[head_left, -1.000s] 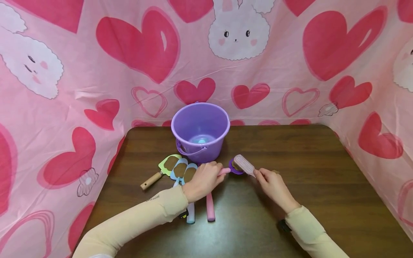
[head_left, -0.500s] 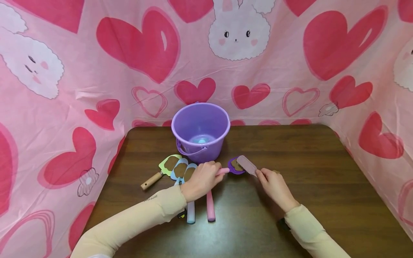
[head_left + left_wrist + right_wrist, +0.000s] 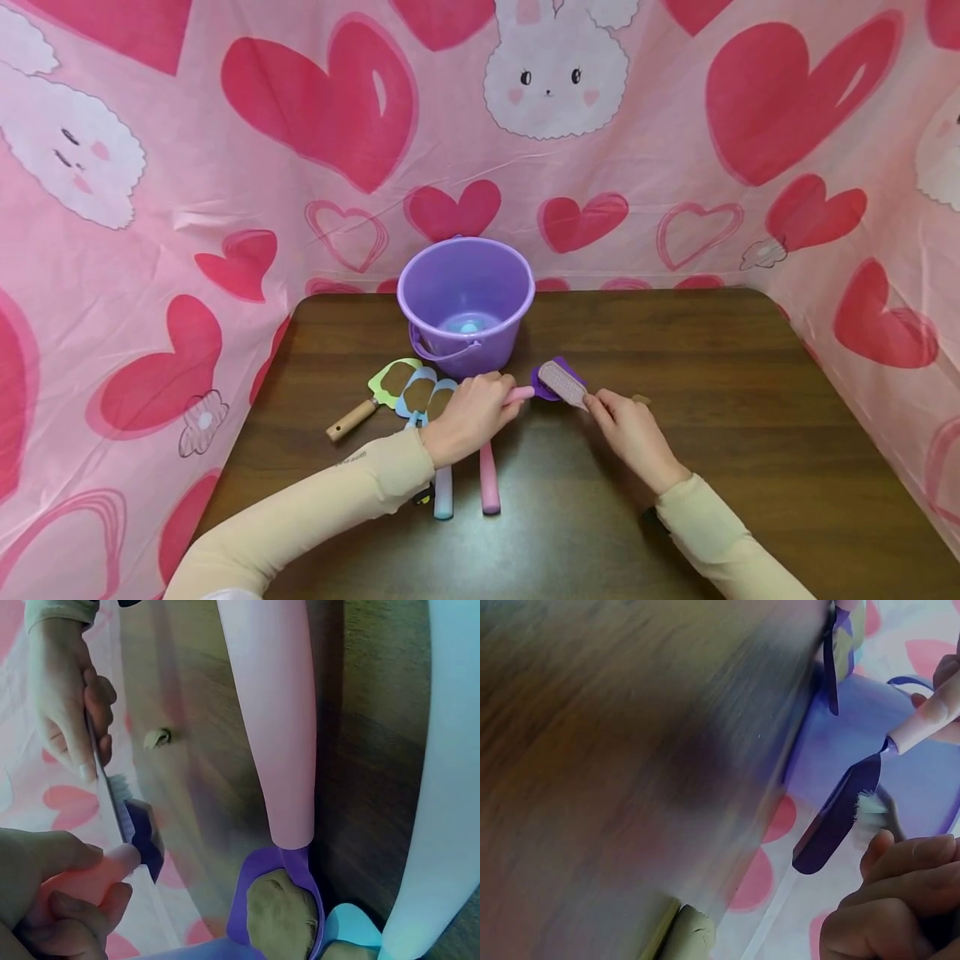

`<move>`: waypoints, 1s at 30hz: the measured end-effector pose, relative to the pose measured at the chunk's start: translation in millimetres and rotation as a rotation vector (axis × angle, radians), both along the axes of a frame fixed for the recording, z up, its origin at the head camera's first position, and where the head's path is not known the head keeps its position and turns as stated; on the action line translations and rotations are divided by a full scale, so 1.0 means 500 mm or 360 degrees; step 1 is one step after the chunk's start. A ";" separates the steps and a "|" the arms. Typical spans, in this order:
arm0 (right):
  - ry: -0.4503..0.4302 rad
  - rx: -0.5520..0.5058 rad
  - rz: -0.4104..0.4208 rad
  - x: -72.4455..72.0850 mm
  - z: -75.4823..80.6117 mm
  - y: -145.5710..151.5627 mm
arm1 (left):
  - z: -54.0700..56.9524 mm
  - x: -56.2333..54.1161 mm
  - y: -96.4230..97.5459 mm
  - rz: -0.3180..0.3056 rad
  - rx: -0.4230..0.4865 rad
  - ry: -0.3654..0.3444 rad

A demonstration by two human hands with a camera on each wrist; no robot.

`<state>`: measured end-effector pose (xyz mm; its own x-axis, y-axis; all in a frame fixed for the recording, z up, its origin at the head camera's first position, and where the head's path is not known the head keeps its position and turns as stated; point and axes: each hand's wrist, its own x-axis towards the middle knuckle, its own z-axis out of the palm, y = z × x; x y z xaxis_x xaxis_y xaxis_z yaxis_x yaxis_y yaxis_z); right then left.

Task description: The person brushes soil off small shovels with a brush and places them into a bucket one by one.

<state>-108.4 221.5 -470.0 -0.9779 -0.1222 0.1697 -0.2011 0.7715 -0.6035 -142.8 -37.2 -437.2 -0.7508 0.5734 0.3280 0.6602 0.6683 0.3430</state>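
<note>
A pink cloth printed with red hearts and white rabbits (image 3: 645, 92) hangs behind the dark brown wooden table (image 3: 697, 375) and along both its sides. On the table, near the far edge, stands an upright purple plastic bucket (image 3: 465, 279), its bail lowered across the front. Two arms in cream sleeves (image 3: 322, 500) reach in from the near side.

The person's left hand (image 3: 467, 421) has a closed grip, fingers curled around the pink handle of a purple-bladed scoop (image 3: 521, 394), raised off the table just right of the bucket. The person's right hand (image 3: 636, 437) also has a closed grip, pinching the handle of a flat, pale pinkish-grey brush with white bristles (image 3: 564, 383). The bristles meet the purple blade.

Left of these, on the table, lie a yellow-green scoop with a wooden handle (image 3: 363, 413), two light blue scoops (image 3: 417, 393) with their blades side by side, and a second pink-handled scoop (image 3: 490, 483), whose purple blade shows in the left wrist view. The left hand and forearm partly hide the blue and pink ones. Brown clay-like patches (image 3: 281, 911) fill these blades. Smallest is a tan lump (image 3: 157, 738) on the table, mostly hidden behind the right hand in the head view.
</note>
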 end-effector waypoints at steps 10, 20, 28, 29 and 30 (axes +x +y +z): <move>-0.0015 -0.0043 -0.0053 -0.005 -0.005 0.002 | -0.006 -0.001 -0.003 -0.0001 0.0012 0.0039; -0.0020 0.0004 0.0037 -0.003 -0.011 -0.003 | -0.008 0.003 -0.002 -0.0004 0.0012 -0.0018; -0.0044 -0.0044 -0.0082 -0.010 -0.017 0.004 | -0.006 0.001 -0.003 -0.0020 0.0036 -0.0009; -0.0041 -0.0040 -0.0095 -0.010 -0.017 0.005 | -0.006 0.001 -0.003 -0.0022 0.0033 -0.0004; -0.0038 -0.0035 -0.0107 -0.011 -0.017 0.005 | -0.006 0.001 -0.004 -0.0023 0.0031 -0.0006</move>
<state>-113.7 224.0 -478.7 -0.9876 -0.0524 0.1478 -0.1343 0.7695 -0.6243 -142.5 -39.0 -440.1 -0.7436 0.5777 0.3367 0.6685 0.6517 0.3582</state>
